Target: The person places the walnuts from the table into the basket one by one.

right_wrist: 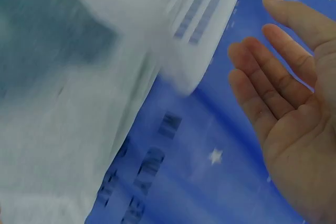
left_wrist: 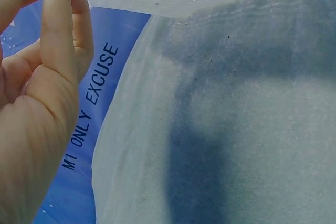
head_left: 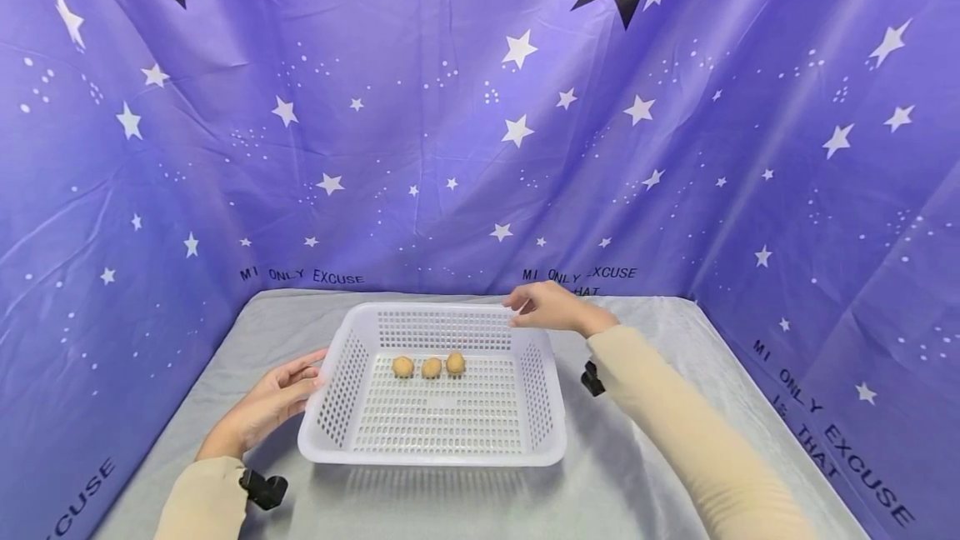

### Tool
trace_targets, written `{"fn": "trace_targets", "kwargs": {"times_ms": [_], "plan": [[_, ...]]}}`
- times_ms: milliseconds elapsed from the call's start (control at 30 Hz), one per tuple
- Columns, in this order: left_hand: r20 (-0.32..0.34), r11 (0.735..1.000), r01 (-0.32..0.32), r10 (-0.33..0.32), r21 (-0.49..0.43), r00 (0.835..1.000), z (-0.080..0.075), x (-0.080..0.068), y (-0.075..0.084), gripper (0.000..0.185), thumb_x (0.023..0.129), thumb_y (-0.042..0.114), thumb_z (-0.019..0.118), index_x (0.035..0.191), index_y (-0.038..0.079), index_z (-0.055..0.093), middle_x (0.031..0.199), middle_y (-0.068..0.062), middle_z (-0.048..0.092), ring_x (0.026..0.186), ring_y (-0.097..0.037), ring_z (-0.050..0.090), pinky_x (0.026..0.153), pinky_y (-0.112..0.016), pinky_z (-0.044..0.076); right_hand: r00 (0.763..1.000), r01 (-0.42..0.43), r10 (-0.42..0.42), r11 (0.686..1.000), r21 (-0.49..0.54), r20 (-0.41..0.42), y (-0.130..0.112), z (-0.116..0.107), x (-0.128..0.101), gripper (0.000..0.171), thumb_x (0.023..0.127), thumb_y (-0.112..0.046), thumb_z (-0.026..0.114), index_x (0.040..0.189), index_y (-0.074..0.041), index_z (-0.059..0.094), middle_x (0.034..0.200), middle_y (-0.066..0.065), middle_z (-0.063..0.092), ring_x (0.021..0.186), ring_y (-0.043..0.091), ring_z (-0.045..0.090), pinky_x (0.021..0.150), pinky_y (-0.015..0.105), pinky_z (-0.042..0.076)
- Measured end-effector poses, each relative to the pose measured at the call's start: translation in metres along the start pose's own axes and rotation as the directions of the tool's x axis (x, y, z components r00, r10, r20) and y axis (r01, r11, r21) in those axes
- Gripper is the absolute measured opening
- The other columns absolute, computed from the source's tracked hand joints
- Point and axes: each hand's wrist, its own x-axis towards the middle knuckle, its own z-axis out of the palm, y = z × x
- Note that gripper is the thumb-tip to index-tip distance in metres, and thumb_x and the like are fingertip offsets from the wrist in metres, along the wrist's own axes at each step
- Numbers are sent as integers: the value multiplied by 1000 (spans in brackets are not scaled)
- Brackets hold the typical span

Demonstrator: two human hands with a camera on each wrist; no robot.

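The left hand (head_left: pixel 266 402) pinches the left rim of the white basket (head_left: pixel 435 458), whose contact with the grey cloth (head_left: pixel 390 511) is hard to judge, presumably steadying the three potato-like lumps (head_left: pixel 431 368) inside, while the right hand (head_left: pixel 553 307), fingers relaxed, hangs beside its far right corner

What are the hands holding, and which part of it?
The left hand pinches the white basket by its left rim. The right hand holds nothing.
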Motion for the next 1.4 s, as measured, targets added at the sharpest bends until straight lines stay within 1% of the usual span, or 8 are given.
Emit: {"fn": "trace_targets", "kwargs": {"times_ms": [133, 300, 467, 700, 933, 1200, 1333, 1400], "plan": [[8, 1000, -5, 5, 0, 1000, 0, 0, 0, 63, 104, 5, 53, 156, -6, 20, 128, -15, 58, 111, -19, 63, 92, -36, 55, 999, -15, 15, 1000, 4, -44, 22, -12, -18, 40, 91, -25, 75, 124, -3, 68, 119, 12, 69, 104, 23, 68, 93, 43, 55], [18, 1000, -14, 14, -1, 1000, -1, 0, -2, 62, 104, 4, 52, 156, -7, 20, 129, -16, 57, 111, -19, 63, 92, -37, 55, 994, -38, 36, 999, -23, -104, 49, -26, -42, 36, 91, -26, 76, 120, -6, 70, 113, 8, 71, 102, 25, 68, 90, 43, 55], [2, 1000, 0, 0, 2, 1000, -1, 0, 0, 62, 104, 5, 53, 156, -6, 20, 128, -14, 58, 111, -19, 63, 92, -36, 55, 989, -75, 68, 996, -44, -132, 80, -32, -69, 32, 92, -21, 74, 117, -2, 70, 107, 9, 72, 100, 28, 69, 87, 44, 57], [-8, 1000, 27, -27, 13, 1000, -1, 0, 2, 64, 104, 8, 54, 157, -5, 20, 130, -15, 57, 112, -18, 62, 94, -35, 54, 987, -122, 122, 992, 4, -107, 122, -25, -103, 31, 91, -14, 74, 115, 5, 68, 105, 18, 71, 98, 33, 68, 86, 47, 56], [-1, 1000, 12, -12, 3, 1000, -1, 0, -1, 63, 104, 6, 53, 157, -5, 20, 131, -16, 57, 112, -18, 62, 94, -36, 54, 972, -223, 223, 975, 13, -78, 154, -12, -130, 31, 87, -10, 73, 111, 9, 68, 97, 12, 72, 90, 27, 67, 81, 42, 55], [-6, 1000, -6, 5, -8, 1000, -1, 0, -1, 63, 103, 4, 54, 156, -6, 21, 127, -14, 59, 110, -17, 63, 93, -36, 55, 931, -364, 365, 927, 88, 4, 169, 0, -150, 35, 91, -16, 73, 111, 10, 66, 97, 11, 70, 89, 24, 64, 79, 41, 55], [3, 1000, -11, 11, -12, 1000, -1, 0, -2, 62, 103, 4, 53, 156, -7, 21, 127, -14, 59, 110, -18, 63, 93, -36, 55, 923, -383, 385, 917, 114, 10, 174, 6, -155, 36, 91, -18, 72, 113, 10, 66, 98, 11, 69, 88, 21, 63, 76, 38, 55], [1, 1000, -10, 10, -13, 1000, -2, 0, -2, 62, 103, 4, 53, 156, -7, 22, 126, -14, 59, 110, -18, 63, 93, -36, 55, 926, -374, 377, 919, 123, 3, 176, 8, -156, 38, 92, -20, 72, 113, 10, 66, 99, 10, 69, 88, 20, 63, 74, 37, 55]]}}
